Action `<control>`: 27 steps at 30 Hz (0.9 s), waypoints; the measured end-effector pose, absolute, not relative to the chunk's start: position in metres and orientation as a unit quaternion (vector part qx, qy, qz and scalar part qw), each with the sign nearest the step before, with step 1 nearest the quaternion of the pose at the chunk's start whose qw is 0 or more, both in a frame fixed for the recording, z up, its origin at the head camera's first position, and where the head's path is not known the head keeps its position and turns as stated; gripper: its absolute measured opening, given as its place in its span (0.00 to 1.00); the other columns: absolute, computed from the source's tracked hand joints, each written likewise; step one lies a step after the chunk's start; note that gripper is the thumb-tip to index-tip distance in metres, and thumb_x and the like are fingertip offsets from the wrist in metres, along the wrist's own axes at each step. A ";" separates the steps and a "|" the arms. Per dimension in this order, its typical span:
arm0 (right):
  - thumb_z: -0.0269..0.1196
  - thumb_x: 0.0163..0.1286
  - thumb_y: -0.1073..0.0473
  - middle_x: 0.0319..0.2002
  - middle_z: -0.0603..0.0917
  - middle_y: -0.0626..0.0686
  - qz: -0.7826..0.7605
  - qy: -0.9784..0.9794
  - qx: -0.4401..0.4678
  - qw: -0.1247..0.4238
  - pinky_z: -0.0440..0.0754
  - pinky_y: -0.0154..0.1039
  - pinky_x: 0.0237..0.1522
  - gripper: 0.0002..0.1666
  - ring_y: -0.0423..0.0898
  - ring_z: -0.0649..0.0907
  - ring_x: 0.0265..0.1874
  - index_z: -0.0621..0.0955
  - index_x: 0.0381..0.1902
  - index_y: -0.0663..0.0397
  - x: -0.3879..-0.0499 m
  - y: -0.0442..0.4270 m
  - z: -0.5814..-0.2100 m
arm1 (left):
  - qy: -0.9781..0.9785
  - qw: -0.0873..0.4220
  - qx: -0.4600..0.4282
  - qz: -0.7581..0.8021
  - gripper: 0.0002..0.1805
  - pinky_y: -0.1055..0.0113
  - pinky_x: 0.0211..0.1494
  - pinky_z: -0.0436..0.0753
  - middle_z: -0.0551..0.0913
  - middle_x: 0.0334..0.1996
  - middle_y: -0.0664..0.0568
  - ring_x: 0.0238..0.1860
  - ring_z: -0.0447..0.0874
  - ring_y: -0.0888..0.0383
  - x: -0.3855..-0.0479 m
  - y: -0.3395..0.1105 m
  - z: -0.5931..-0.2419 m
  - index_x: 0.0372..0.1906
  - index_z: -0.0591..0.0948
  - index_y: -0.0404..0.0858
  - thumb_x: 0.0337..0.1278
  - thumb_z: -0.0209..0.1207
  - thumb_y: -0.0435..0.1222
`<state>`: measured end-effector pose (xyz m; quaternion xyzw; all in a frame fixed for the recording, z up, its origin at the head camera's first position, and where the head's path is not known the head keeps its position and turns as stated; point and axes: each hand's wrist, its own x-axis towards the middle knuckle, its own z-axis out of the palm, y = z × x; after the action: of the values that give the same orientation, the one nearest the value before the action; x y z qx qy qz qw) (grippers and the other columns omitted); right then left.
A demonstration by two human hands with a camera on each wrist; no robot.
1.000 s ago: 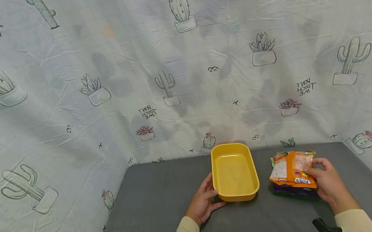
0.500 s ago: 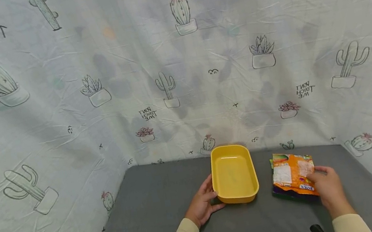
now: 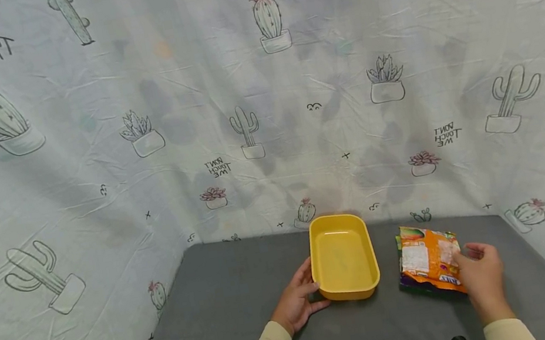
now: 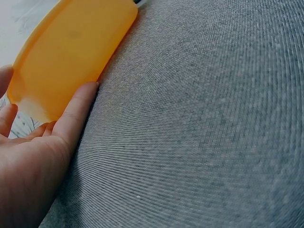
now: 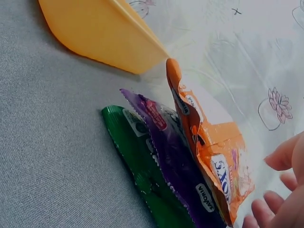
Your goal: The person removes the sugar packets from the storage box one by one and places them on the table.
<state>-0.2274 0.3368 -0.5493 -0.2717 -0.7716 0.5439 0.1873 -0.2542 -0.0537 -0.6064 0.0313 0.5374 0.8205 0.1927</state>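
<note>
Near the table's middle, my left hand (image 3: 297,300) holds a yellow plastic container (image 3: 344,257) by its near left corner. In the left wrist view, the fingers spread along the container's wall (image 4: 71,61). To the right lies a stack of snack packets: an orange packet (image 3: 432,257) on top, a purple packet (image 5: 175,156) in the middle and a green packet (image 5: 137,171) at the bottom. My right hand (image 3: 484,276) is at the stack's right edge with loosely bent fingers. Seen from the right wrist, its fingertips (image 5: 278,161) are apart from the orange packet and hold nothing.
The things stand on a grey cloth-covered table (image 3: 236,277). A pale curtain (image 3: 326,173) printed with cacti hangs behind it and along both sides. A short gap of table separates the container from the packets.
My right hand has released the orange packet, which has settled onto the stack, and has drawn slightly back. The left hand and container stay in place.
</note>
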 end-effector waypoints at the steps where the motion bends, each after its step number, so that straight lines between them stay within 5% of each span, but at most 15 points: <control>1: 0.60 0.82 0.60 0.68 0.70 0.75 0.541 -0.771 -0.273 0.196 0.75 0.52 0.51 0.31 0.70 0.73 0.62 0.68 0.72 0.75 -0.227 0.336 -0.548 | 0.538 0.192 0.032 0.820 0.43 0.32 0.63 0.80 0.53 0.87 0.43 0.79 0.64 0.40 -0.254 -0.053 -0.607 0.89 0.59 0.46 0.77 0.60 0.29; 4: 0.60 0.83 0.60 0.67 0.72 0.73 0.531 -0.775 -0.268 0.215 0.74 0.53 0.52 0.29 0.68 0.74 0.61 0.69 0.72 0.73 -0.225 0.331 -0.545 | 0.541 0.189 0.032 0.819 0.42 0.31 0.63 0.80 0.54 0.87 0.42 0.79 0.64 0.39 -0.254 -0.053 -0.609 0.89 0.59 0.45 0.77 0.60 0.30; 11: 0.59 0.83 0.59 0.60 0.77 0.69 0.526 -0.785 -0.230 0.231 0.71 0.29 0.38 0.25 0.60 0.78 0.52 0.72 0.69 0.72 -0.222 0.317 -0.542 | 0.554 0.174 0.041 0.813 0.39 0.35 0.63 0.81 0.58 0.85 0.40 0.79 0.66 0.41 -0.254 -0.055 -0.613 0.88 0.60 0.41 0.80 0.60 0.34; 17: 0.59 0.84 0.59 0.57 0.79 0.66 0.542 -0.789 -0.200 0.209 0.75 0.22 0.32 0.23 0.51 0.79 0.47 0.74 0.68 0.69 -0.226 0.304 -0.535 | 0.565 0.170 0.037 0.807 0.37 0.37 0.62 0.82 0.63 0.83 0.38 0.76 0.69 0.41 -0.253 -0.054 -0.609 0.87 0.62 0.37 0.81 0.59 0.34; 23: 0.61 0.85 0.57 0.60 0.80 0.66 0.535 -0.818 -0.128 0.167 0.79 0.29 0.36 0.25 0.57 0.81 0.52 0.76 0.70 0.67 -0.230 0.292 -0.527 | 0.582 0.172 0.037 0.794 0.36 0.35 0.61 0.82 0.65 0.81 0.39 0.77 0.66 0.39 -0.255 -0.059 -0.600 0.86 0.63 0.35 0.81 0.59 0.38; 27: 0.61 0.86 0.51 0.66 0.79 0.67 0.515 -0.845 -0.063 0.128 0.85 0.46 0.48 0.30 0.65 0.81 0.60 0.74 0.75 0.64 -0.232 0.285 -0.522 | 0.623 0.157 0.040 0.766 0.36 0.37 0.60 0.84 0.66 0.81 0.36 0.76 0.67 0.36 -0.257 -0.064 -0.591 0.85 0.65 0.34 0.81 0.60 0.41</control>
<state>-0.2317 0.2854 -0.5218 -0.0631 -0.8450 0.5155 0.1277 -0.2570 -0.0639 -0.5913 0.0397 0.6225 0.7656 0.1575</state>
